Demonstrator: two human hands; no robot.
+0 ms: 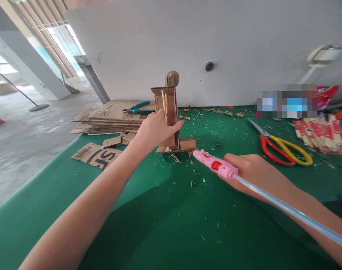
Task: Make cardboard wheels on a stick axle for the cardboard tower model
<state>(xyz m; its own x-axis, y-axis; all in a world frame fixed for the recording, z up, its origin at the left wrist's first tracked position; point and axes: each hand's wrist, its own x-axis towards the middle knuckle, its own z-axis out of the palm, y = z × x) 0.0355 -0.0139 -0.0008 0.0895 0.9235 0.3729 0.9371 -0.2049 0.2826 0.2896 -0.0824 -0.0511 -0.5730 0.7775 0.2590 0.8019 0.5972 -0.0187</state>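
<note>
A cardboard model (171, 101) stands upright on the green table, with a round cardboard piece on top and thin sticks in its body. My left hand (156, 129) is closed around its side, thumb stretched across the front edge; the other fingers are partly hidden. My right hand (246, 168) grips a pink hot glue gun (215, 165), a long clear glue stick (288, 212) trailing from its back end. The gun's nozzle points at a small cardboard tab (188, 144) at the model's foot; I cannot tell whether it touches.
Stacked cardboard sheets (114, 112) lie at the back left, with teal-handled pliers (141, 108) on them. A printed cardboard strip (96, 155) rests in front. Scissors (283, 146) and packaged sticks (319, 131) are at right. Scraps litter the green tabletop (171, 217) before a white wall (159, 45).
</note>
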